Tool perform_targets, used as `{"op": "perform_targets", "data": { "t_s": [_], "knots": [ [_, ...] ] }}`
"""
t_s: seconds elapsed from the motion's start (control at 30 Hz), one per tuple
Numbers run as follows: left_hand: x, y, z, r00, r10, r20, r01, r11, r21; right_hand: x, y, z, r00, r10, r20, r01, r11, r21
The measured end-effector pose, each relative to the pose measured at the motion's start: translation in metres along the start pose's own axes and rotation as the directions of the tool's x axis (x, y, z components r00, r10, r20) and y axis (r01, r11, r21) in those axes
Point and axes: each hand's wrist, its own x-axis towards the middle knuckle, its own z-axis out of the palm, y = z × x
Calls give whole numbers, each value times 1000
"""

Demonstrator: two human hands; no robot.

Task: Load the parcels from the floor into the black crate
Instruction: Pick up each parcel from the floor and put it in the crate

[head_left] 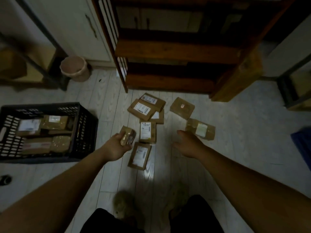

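Left arm: bare, enters from the lower left corner of the frame and runs up toward the centre.
Left hand (116,147): just left of centre, palm turned partly up, fingers curled around a small brown parcel (127,135), thumb on its near side.
Right arm: bare, enters from the lower right edge and runs diagonally up toward the centre.
Right hand (186,142): right of centre, back of the hand facing the camera, fingers loosely bent and pointing to the upper left, holding nothing.
Legs: dark-clothed, at the bottom centre of the frame, blurred.
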Motion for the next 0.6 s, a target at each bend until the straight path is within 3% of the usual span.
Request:
{"op": "perform_targets", "data": {
  "t_s": [0.37, 0.6],
  "knots": [
    [190, -189, 159, 977, -211, -22, 203, 959, -198, 219, 66, 226, 991, 26, 134, -63, 958, 281],
    [280, -254, 229, 974, -216, 74, 228, 912, -342, 299, 92, 334, 942, 60, 329, -211, 869, 447]
  ]
}}
